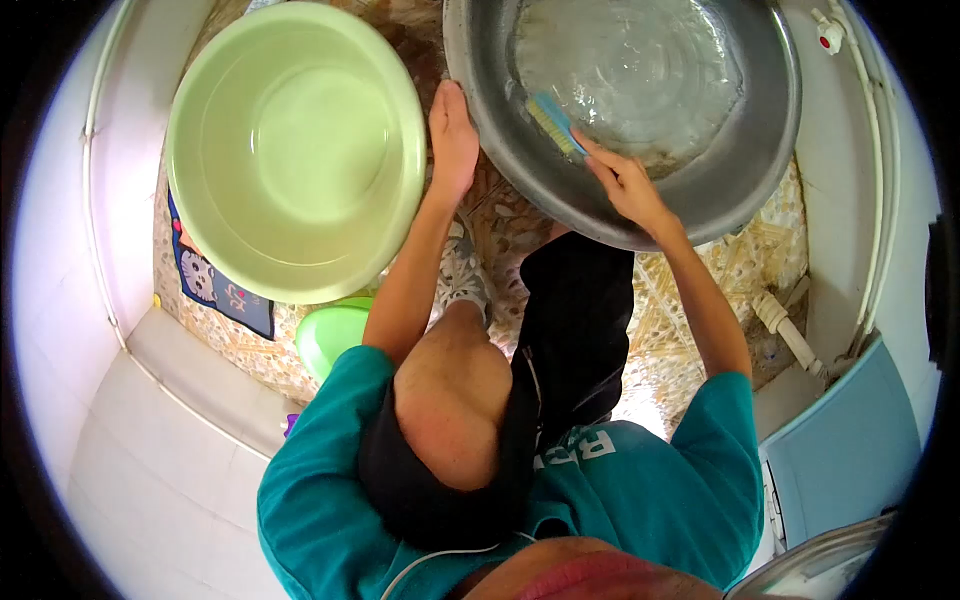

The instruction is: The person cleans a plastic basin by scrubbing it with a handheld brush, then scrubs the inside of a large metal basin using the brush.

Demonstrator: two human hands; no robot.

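In my right hand [627,187] is a blue scrub brush [552,117] with pale yellow bristles, its handle between my closed fingers. The brush lies against the inner wall of a large dark grey basin [620,215], beside the clear water [630,70] inside it. My left hand [454,145] rests along the outside of that basin, touching its left side, with fingers stretched out and nothing visible in them. To the left of this hand stands a pale green basin [405,180], which appears to hold clear water.
Under the pale green basin's edge sits a bright green plastic item [325,338]. A dark mat [225,290] with a cartoon animal lies at left on the patterned floor [680,290]. White pipes [785,325] and a blue panel [845,440] stand at right.
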